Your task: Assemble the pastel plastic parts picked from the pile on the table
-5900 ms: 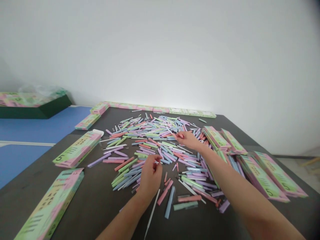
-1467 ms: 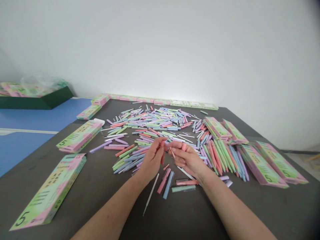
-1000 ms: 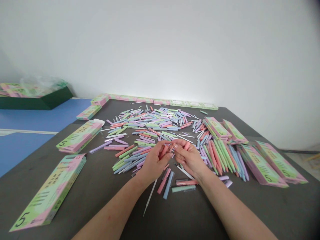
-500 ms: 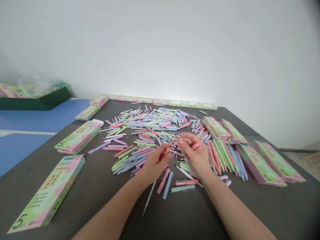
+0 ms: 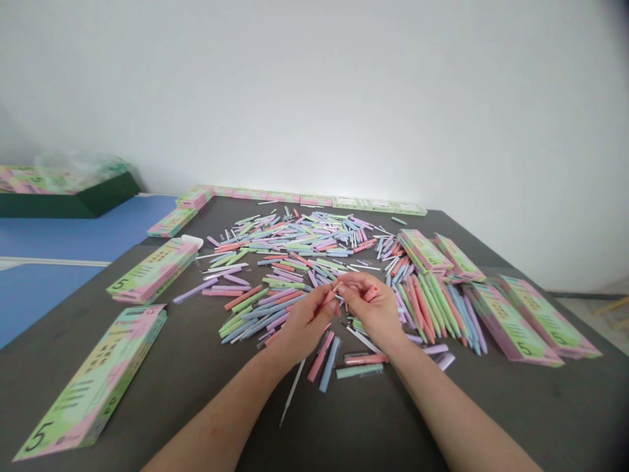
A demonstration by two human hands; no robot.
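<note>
My left hand [image 5: 305,324] is closed on a pink pen barrel [image 5: 329,297], mostly hidden by the fingers. Just right of it, my right hand [image 5: 377,316] pinches at the end of that barrel, fingertips meeting the left ones. Another pink pen piece [image 5: 372,292] sticks out of the right hand's curled fingers. What lies between the fingertips is too small to make out. Below the hands lie a white refill [image 5: 293,392], a pink cap [image 5: 321,357], a blue cap [image 5: 329,364] and a green cap [image 5: 360,371].
Loose pastel pen parts [image 5: 299,236] cover the middle of the dark table [image 5: 187,380]. Finished-looking pens [image 5: 439,305] lie in a row at right, beside printed boxes [image 5: 514,324]. More boxes [image 5: 93,380] stand at left and along the back. A green tray [image 5: 105,195] sits far left.
My right hand has moved left and slightly down, closing the gap to my left hand. The thin piece that showed between the hands is now mostly hidden. My left hand has barely moved.
</note>
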